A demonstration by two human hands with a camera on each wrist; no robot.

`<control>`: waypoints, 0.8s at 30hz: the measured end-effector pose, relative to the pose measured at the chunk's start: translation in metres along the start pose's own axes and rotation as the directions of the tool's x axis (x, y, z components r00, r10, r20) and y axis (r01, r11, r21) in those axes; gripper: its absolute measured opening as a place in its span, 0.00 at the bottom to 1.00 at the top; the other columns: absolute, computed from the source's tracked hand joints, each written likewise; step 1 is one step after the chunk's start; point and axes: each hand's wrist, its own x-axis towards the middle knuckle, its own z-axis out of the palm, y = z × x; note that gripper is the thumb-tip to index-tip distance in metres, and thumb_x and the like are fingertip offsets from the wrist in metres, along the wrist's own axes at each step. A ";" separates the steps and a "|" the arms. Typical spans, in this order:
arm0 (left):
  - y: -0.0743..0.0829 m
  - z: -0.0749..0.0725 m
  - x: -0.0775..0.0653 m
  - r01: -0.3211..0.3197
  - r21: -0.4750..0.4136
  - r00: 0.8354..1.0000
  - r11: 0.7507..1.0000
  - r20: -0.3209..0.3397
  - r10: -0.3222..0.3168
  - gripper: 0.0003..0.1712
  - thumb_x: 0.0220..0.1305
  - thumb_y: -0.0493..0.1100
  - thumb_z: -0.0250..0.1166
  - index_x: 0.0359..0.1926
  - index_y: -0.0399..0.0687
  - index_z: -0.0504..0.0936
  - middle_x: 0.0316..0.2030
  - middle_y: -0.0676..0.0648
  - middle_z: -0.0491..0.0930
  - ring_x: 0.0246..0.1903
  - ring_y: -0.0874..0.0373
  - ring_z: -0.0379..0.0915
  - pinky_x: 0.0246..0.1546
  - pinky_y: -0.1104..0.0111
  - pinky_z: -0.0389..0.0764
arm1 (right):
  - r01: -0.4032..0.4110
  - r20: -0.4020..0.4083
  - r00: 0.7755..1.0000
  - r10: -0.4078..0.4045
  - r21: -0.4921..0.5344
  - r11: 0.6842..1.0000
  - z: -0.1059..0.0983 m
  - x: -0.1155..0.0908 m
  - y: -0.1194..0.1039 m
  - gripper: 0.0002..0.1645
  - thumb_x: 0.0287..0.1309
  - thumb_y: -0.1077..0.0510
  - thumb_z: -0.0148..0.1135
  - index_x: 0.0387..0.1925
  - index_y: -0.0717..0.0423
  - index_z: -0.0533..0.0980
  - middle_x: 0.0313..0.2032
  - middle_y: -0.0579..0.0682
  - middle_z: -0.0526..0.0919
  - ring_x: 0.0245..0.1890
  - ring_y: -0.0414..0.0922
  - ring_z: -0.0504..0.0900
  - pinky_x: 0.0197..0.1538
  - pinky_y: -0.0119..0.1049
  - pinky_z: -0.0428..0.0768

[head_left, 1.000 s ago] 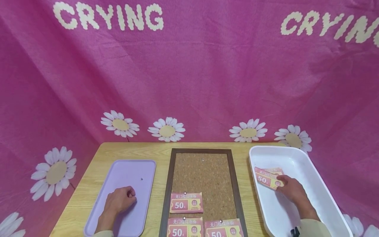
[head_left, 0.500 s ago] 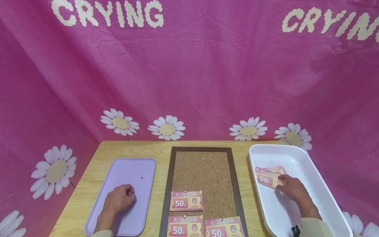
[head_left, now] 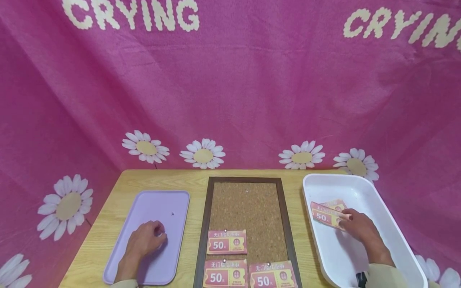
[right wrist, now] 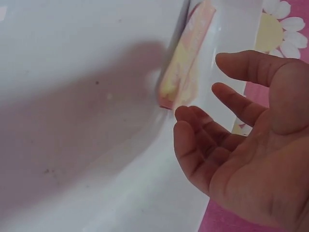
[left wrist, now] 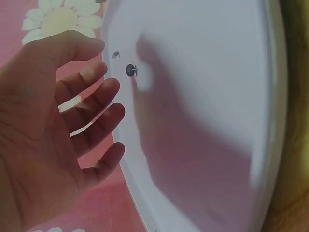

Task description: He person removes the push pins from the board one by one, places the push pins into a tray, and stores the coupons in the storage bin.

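My left hand [head_left: 144, 240] hovers over the purple tray [head_left: 163, 200], fingers loosely bent and holding nothing. Two small thumbtacks lie on that tray; the dark thumbtack [left wrist: 131, 70] and the silvery thumbtack [left wrist: 116, 55] sit just beyond the fingertips in the left wrist view. In the white bin, my right hand [head_left: 363, 228] is at the right end of a pink-and-yellow coupon [head_left: 322, 216] marked 50, which overlaps another coupon [head_left: 337, 205]. The right wrist view shows its thumb and index finger apart, with other fingertips close to the coupons' end; whether they touch is unclear.
Between the tray and the white bin [head_left: 392, 240] lies a dark-framed corkboard [head_left: 248, 208]. Three coupons are tacked on its nearer part, including an upper-left coupon [head_left: 227, 242]. All stand on a wooden table [head_left: 173, 180] against a pink daisy-printed cloth [head_left: 248, 100].
My right hand has shifted slightly at the coupon's right end, and that end now looks a little bent up. The left hand's fingers have loosened slightly. The head view has tilted up slightly.
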 end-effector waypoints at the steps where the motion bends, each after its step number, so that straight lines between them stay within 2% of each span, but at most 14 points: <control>1: 0.001 0.000 0.000 -0.002 -0.003 1.000 1.000 -0.001 0.002 0.08 0.48 0.49 0.67 0.30 0.55 0.80 0.26 0.53 0.74 0.27 0.58 0.67 0.30 0.63 0.67 | 0.007 -0.001 1.000 -0.007 0.007 1.000 -0.001 0.000 -0.001 0.36 0.59 0.48 0.55 0.63 0.68 0.62 0.55 0.75 0.71 0.47 0.63 0.75 0.46 0.55 0.72; 8: 0.007 -0.002 0.000 -0.040 -0.064 0.999 0.997 -0.039 0.038 0.13 0.48 0.48 0.68 0.37 0.52 0.82 0.29 0.53 0.78 0.31 0.60 0.71 0.34 0.62 0.71 | 0.014 -0.016 1.000 -0.013 0.070 0.997 -0.005 -0.007 -0.015 0.38 0.61 0.47 0.56 0.66 0.64 0.60 0.59 0.73 0.68 0.51 0.64 0.73 0.48 0.56 0.72; 16: 0.018 -0.003 -0.003 -0.086 -0.131 0.993 0.988 -0.095 0.074 0.17 0.49 0.48 0.69 0.41 0.48 0.82 0.37 0.50 0.81 0.38 0.55 0.76 0.41 0.59 0.74 | 0.077 -0.052 0.996 -0.073 0.067 0.995 -0.012 -0.018 -0.028 0.36 0.61 0.49 0.56 0.65 0.63 0.62 0.57 0.72 0.71 0.52 0.64 0.74 0.46 0.53 0.74; 24: 0.027 0.000 -0.010 -0.104 -0.166 0.991 0.981 -0.098 0.089 0.17 0.49 0.47 0.70 0.41 0.49 0.82 0.38 0.50 0.82 0.38 0.56 0.77 0.41 0.60 0.75 | 0.148 -0.088 0.986 -0.143 0.052 0.988 -0.009 -0.027 -0.040 0.34 0.59 0.51 0.59 0.63 0.61 0.64 0.55 0.70 0.75 0.52 0.65 0.76 0.45 0.53 0.75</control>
